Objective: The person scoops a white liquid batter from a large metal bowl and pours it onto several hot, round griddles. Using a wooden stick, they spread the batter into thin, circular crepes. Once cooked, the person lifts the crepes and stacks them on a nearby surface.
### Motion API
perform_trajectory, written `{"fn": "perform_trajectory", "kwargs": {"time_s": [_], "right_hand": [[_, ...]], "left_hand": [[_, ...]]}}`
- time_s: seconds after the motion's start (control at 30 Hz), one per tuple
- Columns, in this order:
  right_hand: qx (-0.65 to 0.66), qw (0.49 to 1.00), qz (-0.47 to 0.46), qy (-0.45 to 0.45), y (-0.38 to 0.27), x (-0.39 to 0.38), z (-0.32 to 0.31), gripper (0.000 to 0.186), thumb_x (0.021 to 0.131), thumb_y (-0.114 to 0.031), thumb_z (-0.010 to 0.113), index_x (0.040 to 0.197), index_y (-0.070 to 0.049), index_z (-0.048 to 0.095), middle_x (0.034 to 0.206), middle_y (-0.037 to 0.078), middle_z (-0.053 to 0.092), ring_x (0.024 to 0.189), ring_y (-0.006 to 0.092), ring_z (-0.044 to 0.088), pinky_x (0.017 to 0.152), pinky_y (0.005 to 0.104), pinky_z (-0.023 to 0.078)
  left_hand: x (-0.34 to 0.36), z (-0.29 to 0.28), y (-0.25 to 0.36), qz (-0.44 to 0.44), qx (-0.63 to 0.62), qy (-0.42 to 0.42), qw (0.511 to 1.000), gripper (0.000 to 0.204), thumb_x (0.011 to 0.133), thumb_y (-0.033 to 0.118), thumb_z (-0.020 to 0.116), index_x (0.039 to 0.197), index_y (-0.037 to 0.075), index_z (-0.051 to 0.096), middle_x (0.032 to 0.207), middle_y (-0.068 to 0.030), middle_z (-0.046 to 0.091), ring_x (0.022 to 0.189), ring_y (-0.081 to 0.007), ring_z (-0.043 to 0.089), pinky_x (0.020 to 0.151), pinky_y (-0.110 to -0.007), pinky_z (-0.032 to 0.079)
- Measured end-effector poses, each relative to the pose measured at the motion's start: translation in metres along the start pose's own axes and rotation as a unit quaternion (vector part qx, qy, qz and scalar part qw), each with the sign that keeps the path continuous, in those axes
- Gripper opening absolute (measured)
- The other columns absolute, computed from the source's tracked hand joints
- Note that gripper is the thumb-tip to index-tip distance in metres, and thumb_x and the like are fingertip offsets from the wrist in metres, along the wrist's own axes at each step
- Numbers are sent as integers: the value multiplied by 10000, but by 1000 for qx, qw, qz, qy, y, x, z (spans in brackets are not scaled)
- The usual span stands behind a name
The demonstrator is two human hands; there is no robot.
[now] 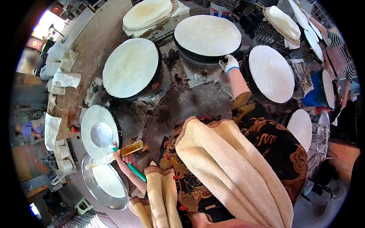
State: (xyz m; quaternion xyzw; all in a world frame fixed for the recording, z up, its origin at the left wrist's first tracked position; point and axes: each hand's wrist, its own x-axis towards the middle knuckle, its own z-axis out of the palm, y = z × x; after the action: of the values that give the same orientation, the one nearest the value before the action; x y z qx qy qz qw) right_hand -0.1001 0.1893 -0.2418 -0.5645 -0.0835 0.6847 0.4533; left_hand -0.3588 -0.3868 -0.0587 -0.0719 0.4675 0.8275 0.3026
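My left hand (124, 155) is closed around a ladle's green handle (135, 171) and a flat, yellowish wooden tool (131, 148). The ladle's round metal bowl (102, 135) is over a pale, batter-covered round griddle (91, 117). The wooden tool's whitened end reaches over a wide metal basin (84, 178) holding white batter (108, 179). My right hand (230, 64), in a white glove with a blue cuff, grips the near dark rim of the far round griddle (207, 36), which carries a thin white sheet; its fingertips are partly hidden.
More sheet-covered griddles stand at far left (131, 68), at right (272, 74) and at lower right (300, 129). Stacked round sheets (148, 15) lie at the back, another stack (282, 24) at back right. A person in a striped sleeve (336, 41) is at far right. A green stool (83, 205) stands lower left.
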Motion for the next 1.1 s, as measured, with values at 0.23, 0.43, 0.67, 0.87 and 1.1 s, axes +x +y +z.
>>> {"fn": "perform_trajectory", "kwargs": {"time_s": [0.23, 0.43, 0.67, 0.87, 1.1], "right_hand": [[-40, 999, 8, 30, -9, 1, 0, 164, 877, -70, 516, 1025, 0, 523, 935, 163, 524, 836, 322, 574, 720, 428, 567], [-107, 991, 14, -79, -9, 11, -5, 130, 885, -45, 485, 1003, 7, 498, 1030, 178, 490, 889, 341, 559, 716, 437, 569], [-245, 966, -80, -10, 24, 65, -66, 221, 847, -180, 547, 1029, -56, 529, 884, 148, 571, 796, 301, 568, 698, 496, 528], [-58, 985, 154, -42, 135, 2, -155, 72, 872, -68, 508, 890, -74, 578, 806, 102, 586, 731, 251, 582, 634, 432, 529], [-117, 987, 104, 42, 84, -90, -119, 78, 860, -90, 563, 927, -56, 582, 828, 95, 595, 724, 260, 596, 659, 463, 567]], "left_hand": [[-12, 9, 0, -13, 10, 38, 999, 255, 902, 229, 572, 871, -23, 599, 496, 75, 353, 338, -47, 340, 285, -185, 297], [1, -26, -2, -9, -2, 47, 999, 235, 898, 219, 587, 722, 119, 468, 508, 72, 370, 341, -50, 363, 284, -189, 301], [27, -3, -6, -54, -11, 3, 998, 130, 926, 212, 540, 1023, 133, 503, 506, 67, 337, 356, -53, 301, 318, -202, 293], [35, -11, -3, -88, 26, 5, 996, 221, 930, 252, 530, 1095, 118, 589, 489, 71, 312, 359, -56, 276, 337, -198, 289], [40, 9, 3, -86, 54, 0, 995, 140, 927, 241, 541, 997, 127, 585, 487, 74, 308, 357, -56, 277, 328, -201, 277]]}}
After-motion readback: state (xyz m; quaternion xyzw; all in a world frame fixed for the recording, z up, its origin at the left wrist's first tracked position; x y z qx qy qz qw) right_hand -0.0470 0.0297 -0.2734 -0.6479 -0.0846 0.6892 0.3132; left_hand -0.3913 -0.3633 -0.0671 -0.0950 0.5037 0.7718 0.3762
